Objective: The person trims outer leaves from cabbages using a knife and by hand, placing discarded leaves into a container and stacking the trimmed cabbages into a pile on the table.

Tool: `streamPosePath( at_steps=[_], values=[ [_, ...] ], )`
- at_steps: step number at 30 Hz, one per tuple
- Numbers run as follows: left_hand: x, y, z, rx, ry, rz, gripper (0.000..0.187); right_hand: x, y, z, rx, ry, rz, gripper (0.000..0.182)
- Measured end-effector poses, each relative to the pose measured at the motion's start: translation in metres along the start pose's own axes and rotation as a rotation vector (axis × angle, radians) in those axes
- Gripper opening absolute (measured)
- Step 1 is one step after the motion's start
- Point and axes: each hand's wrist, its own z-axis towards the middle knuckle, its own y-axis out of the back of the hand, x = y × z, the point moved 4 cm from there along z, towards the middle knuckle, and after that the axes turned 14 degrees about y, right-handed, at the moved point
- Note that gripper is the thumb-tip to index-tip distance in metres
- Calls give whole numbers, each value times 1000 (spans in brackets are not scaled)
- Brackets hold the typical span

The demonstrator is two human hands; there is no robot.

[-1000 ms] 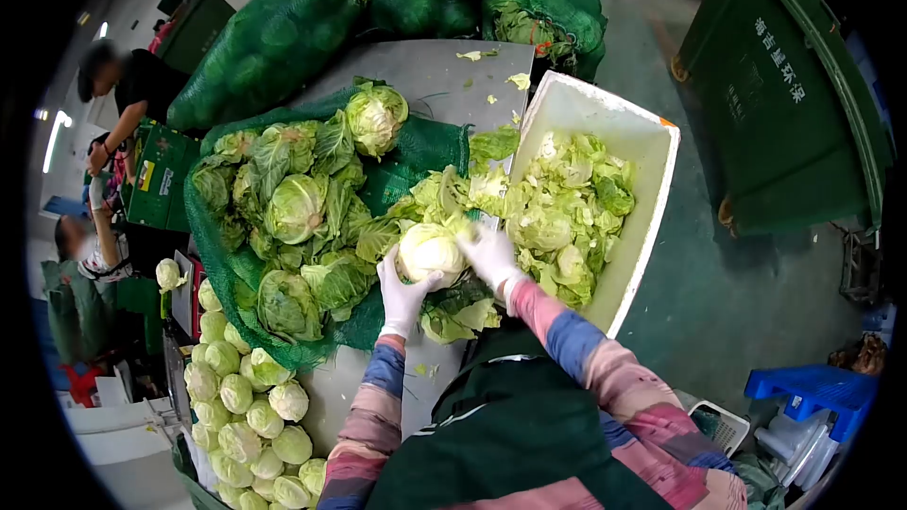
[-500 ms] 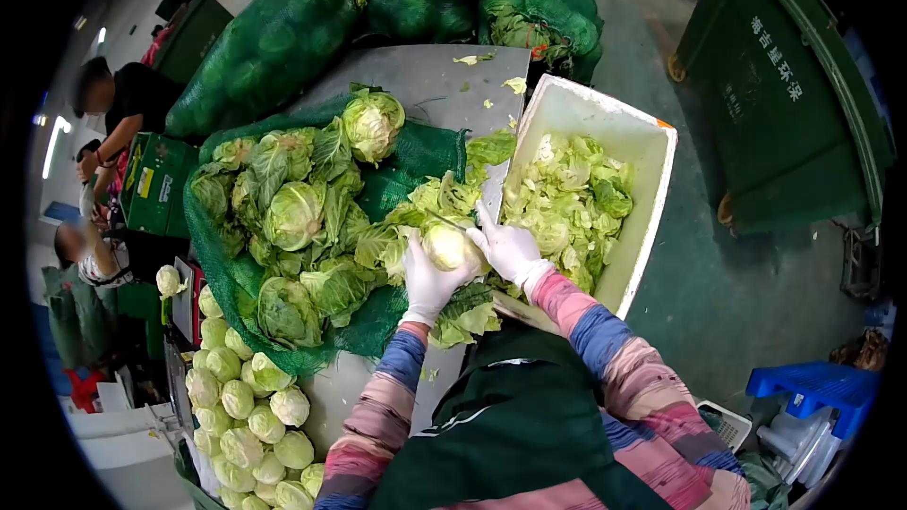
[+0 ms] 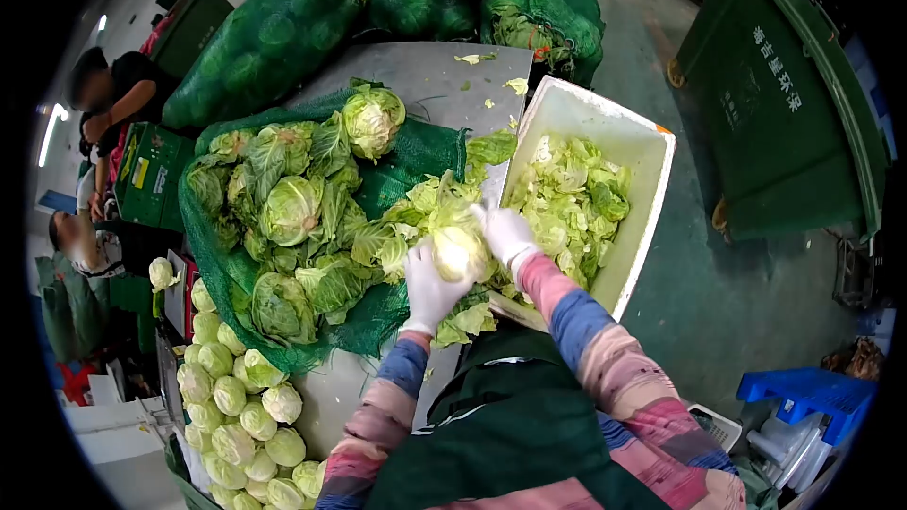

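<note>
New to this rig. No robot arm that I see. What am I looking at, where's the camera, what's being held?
There's no machine here: these are a person's two hands in white gloves. Every picture comes from one camera worn on the head, looking forward and down, so the person's own sleeves rise from the bottom edge.

On the metal table lies an opened green mesh sack with leafy cabbages on it. To the right is a white box holding loose cabbage leaves; at lower left, a pile of paler cabbages.

The left hand cups a pale cabbage head. The right hand is at its upper right; blur hides whether it grips anything.
</note>
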Motion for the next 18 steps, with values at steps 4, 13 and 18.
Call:
streamPosePath(
  at_steps=[4, 13, 18],
  values=[
    [11, 8, -30, -15, -98, 24, 93, -48, 7, 27, -27, -51, -36, 64],
    [52, 28, -32, 190, 261, -272, 94, 22, -31, -71, -19, 189, 187, 78],
    [88, 29, -32, 391, 371, -629, 87, 15, -56, -68, -120, 242, 348, 29]
  ],
)
